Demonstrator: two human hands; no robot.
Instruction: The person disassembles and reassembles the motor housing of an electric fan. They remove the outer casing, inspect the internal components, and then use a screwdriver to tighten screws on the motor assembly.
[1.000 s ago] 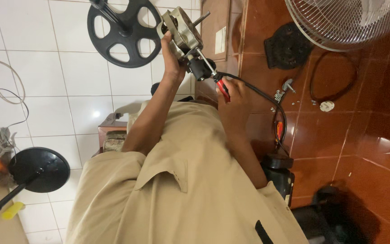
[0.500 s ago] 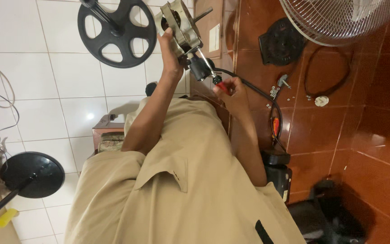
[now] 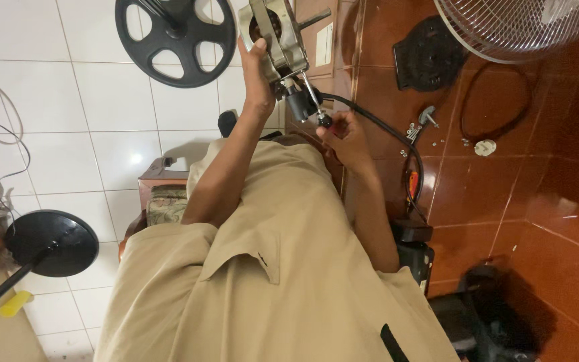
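My left hand [image 3: 256, 77] grips a grey metal fan motor [image 3: 276, 33] from its left side and holds it up over the floor. My right hand [image 3: 344, 134] is closed on the handle of a screwdriver [image 3: 313, 100]. The thin shaft slants up to the lower end of the motor. A thick black cable [image 3: 390, 134] leaves the motor's dark lower part and curves down past my right wrist. My tan shirt fills the bottom of the view.
A black spoked fan base [image 3: 175, 40] lies on white tiles. On the red tiles are a wire fan grille [image 3: 524, 27], a black round cover [image 3: 430, 60], loose screws [image 3: 413, 131] and a white plug [image 3: 484, 147]. A black stand base [image 3: 51, 241] and a wooden stool [image 3: 162, 194] sit left.
My right hand has closed further over the screwdriver, so its red handle no longer shows. The motor has tilted slightly and stays in my left hand. The view has shifted a little.
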